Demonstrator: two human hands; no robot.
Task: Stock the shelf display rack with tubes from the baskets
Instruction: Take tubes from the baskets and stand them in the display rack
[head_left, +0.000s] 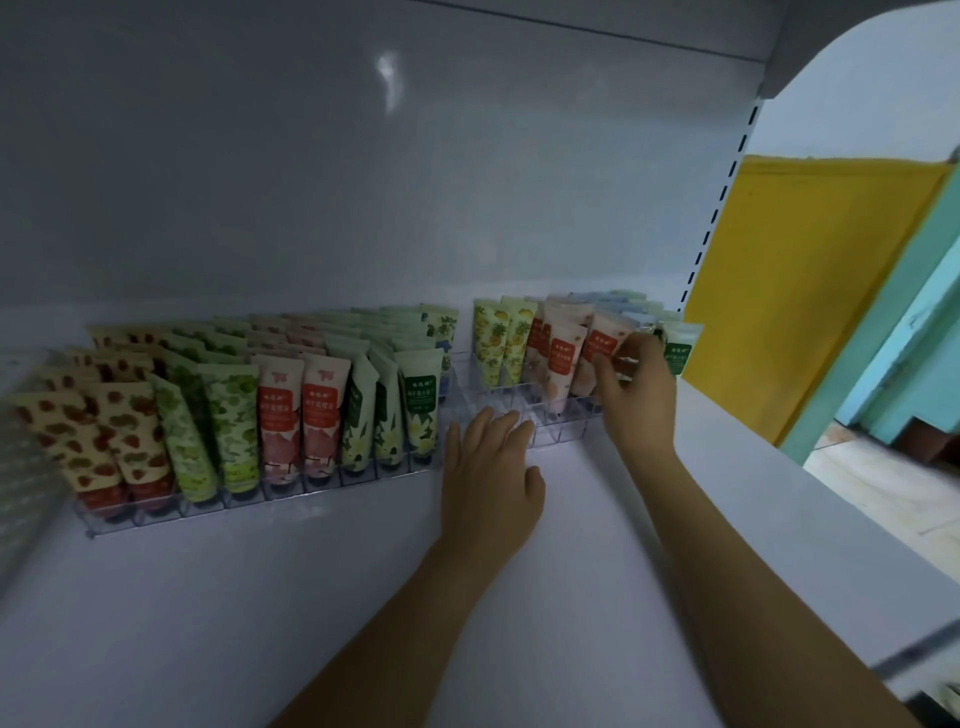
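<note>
The white shelf (311, 597), a smooth matt board, spreads wide on the near side of both sets of fingers; its right edge runs just outside the right hand (636, 400), with a yellow panel (805, 286) beyond it. A glossy back wall (363, 182) rises behind the fingertips. Left of the left hand (491, 467) stands the long clear rack (260, 506), thin see-through plastic split into narrow cells and packed with soft, flat-crimped tubes (280, 415) in strawberry, green leaf, pink flower and white flower prints. Straight ahead of the fingers sits the second clear rack (550, 431); its front cells, just past the left fingertips, stand open, while pineapple-print tubes (493, 338) and peach tubes (561, 358) lean in the cells farther back. The left hand lies palm down on the shelf, fingers straight and relaxed, tips at the rack's front wall; whether they touch it I cannot tell. The right hand's thumb and fingers curl in a pinch on a shiny, blurred held tube (644, 330) at the rack's right end, peach tubes to the fingers' left, a green-labelled tube (678, 353) to their right
</note>
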